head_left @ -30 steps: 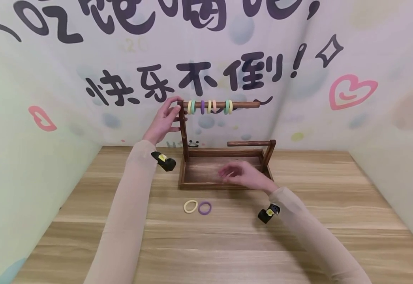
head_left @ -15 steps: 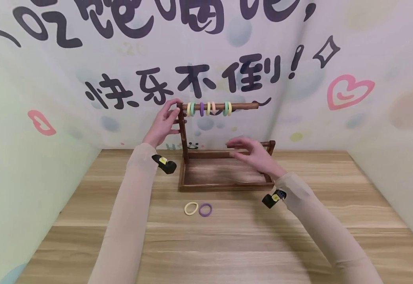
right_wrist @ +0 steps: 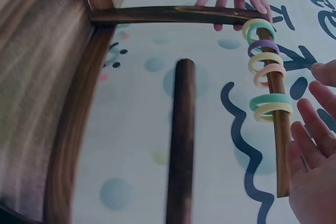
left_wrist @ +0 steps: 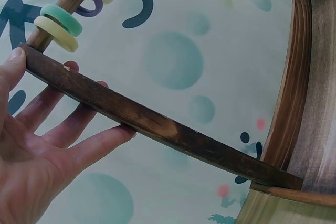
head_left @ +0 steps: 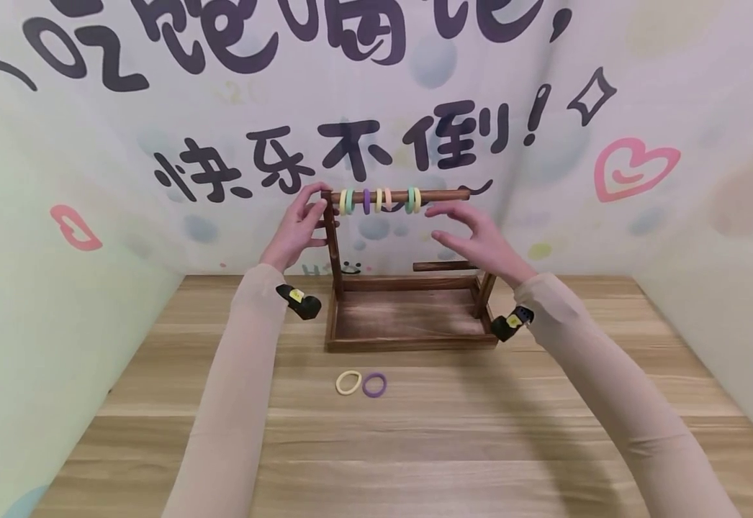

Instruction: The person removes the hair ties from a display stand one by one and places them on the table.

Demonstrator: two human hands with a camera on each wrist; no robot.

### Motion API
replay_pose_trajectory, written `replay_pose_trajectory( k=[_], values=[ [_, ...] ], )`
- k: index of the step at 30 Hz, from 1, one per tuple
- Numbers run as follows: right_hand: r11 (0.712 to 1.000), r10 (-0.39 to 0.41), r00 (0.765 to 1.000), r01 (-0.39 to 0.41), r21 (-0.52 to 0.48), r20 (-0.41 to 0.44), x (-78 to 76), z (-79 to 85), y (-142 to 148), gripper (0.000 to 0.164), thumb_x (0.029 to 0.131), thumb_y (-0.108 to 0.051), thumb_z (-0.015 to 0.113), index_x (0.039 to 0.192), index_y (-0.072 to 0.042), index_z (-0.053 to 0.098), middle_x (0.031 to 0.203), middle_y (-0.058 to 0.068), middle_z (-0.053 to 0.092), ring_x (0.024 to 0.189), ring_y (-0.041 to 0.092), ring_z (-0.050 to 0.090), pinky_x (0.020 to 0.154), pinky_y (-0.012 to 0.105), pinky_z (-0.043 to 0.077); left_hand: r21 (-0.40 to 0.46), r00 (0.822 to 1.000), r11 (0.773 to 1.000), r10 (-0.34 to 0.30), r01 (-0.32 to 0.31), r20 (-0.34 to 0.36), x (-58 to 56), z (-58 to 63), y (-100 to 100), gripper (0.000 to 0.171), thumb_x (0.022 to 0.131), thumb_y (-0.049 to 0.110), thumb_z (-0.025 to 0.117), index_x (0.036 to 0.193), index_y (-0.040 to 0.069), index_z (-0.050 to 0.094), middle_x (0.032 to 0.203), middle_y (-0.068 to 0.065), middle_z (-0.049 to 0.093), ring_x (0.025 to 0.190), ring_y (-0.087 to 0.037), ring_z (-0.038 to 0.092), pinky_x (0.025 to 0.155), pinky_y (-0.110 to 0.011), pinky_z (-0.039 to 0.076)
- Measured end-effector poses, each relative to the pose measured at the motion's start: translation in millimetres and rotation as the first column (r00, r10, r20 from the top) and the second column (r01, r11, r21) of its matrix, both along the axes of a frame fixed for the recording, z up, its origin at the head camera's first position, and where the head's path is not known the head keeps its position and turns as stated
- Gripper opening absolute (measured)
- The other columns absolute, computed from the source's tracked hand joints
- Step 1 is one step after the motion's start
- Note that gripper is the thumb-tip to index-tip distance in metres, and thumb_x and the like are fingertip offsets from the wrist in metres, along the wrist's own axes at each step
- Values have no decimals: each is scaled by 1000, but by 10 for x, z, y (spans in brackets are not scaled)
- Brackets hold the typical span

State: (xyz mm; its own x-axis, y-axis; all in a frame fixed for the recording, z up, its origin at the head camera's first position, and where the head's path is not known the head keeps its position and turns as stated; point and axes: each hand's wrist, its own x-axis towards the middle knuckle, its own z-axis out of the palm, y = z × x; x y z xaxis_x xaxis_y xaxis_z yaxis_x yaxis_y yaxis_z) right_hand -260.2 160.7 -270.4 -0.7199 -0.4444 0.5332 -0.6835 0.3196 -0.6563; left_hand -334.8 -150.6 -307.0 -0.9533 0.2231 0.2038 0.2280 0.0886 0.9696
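Note:
My left hand [head_left: 295, 226] holds the top of the tall post [left_wrist: 157, 124] of a dark wooden rack, thumb on one side and fingers behind. From that post runs an upper rod [head_left: 444, 195], bearing several hair ties in yellow, green, purple [head_left: 366, 201] and peach. My right hand [head_left: 483, 244] hovers just below the rod's free end, fingers apart and gently bent, holding nothing. In the right wrist view its fingers lie beside the rod, near the outermost green hair tie [right_wrist: 270, 99] and yellow hair tie [right_wrist: 273, 109]; contact cannot be told.
The rack's shallow tray [head_left: 409, 344] rests on the wooden table [head_left: 376, 460]. A lower rod [head_left: 441, 266] juts left from its shorter right post [head_left: 485, 295]. A yellow hair tie [head_left: 348, 394] and a purple hair tie [head_left: 374, 396] lie in front. A printed curtain hangs behind.
My right hand has risen from above the tray, past the lower rod, to the upper rod's free end. My left hand stays on the post, and the hair ties have not moved.

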Motion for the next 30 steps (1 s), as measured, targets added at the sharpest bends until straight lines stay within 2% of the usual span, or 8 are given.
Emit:
replay_pose_trajectory(
  k=[5,9,13,16,18,22,27,30],
  values=[
    [999,-36,998,37,24,-46,-68,91,-42,32,89,7,63,120,12,57,123,27,56,121,38,47,107,47,31,5,1000,1000,-2,2,3,14,-15,-9,32,104,28,42,136,25,41,123,-17,56,111,-34,57,86,-59,47],
    [996,-70,997,71,44,-34,-120,110,-65,33,90,5,63,122,11,57,125,25,56,121,37,47,106,46,32,4,1000,1000,0,0,9,15,-31,-17,31,104,28,42,135,26,42,122,-17,56,111,-34,58,85,-58,48],
    [998,-62,997,63,17,-49,-316,28,-34,33,90,5,63,121,10,58,123,24,57,116,38,50,101,51,35,0,1000,1000,0,0,-4,5,-26,-16,30,104,29,42,134,26,43,122,-17,56,111,-34,58,85,-58,48],
    [998,-67,997,67,10,-44,-481,-35,2,33,90,2,65,122,6,59,121,19,59,113,37,52,98,50,37,-1,1000,1000,1,-1,-6,-1,-9,-15,30,104,28,43,134,27,43,122,-17,56,111,-34,58,85,-59,48],
    [997,-70,997,70,14,-36,-540,-27,8,33,90,-1,66,123,3,60,121,16,60,112,35,54,98,49,38,-2,1000,1000,3,-3,-3,-1,11,-14,30,104,28,42,134,27,43,122,-17,56,111,-34,58,85,-59,48],
    [996,-88,996,88,26,-12,-596,21,2,32,91,-4,66,123,1,61,122,14,61,109,30,58,97,47,42,1,1000,1000,6,-5,-3,13,42,-6,29,104,27,42,134,26,43,122,-18,56,111,-35,58,85,-59,48],
    [991,-124,988,118,67,89,-632,71,-4,34,92,-8,66,125,-2,60,124,11,59,104,23,62,91,37,48,3,1000,1000,3,-3,8,42,37,3,30,104,27,42,134,25,42,123,-19,55,112,-35,57,85,-59,48],
    [988,-134,984,122,99,118,-663,85,-7,36,93,-10,66,127,-3,59,126,11,57,104,22,61,89,35,49,0,1000,1000,4,-4,3,46,27,2,31,104,28,42,135,24,42,123,-19,55,112,-35,57,85,-59,48]
  ],
)
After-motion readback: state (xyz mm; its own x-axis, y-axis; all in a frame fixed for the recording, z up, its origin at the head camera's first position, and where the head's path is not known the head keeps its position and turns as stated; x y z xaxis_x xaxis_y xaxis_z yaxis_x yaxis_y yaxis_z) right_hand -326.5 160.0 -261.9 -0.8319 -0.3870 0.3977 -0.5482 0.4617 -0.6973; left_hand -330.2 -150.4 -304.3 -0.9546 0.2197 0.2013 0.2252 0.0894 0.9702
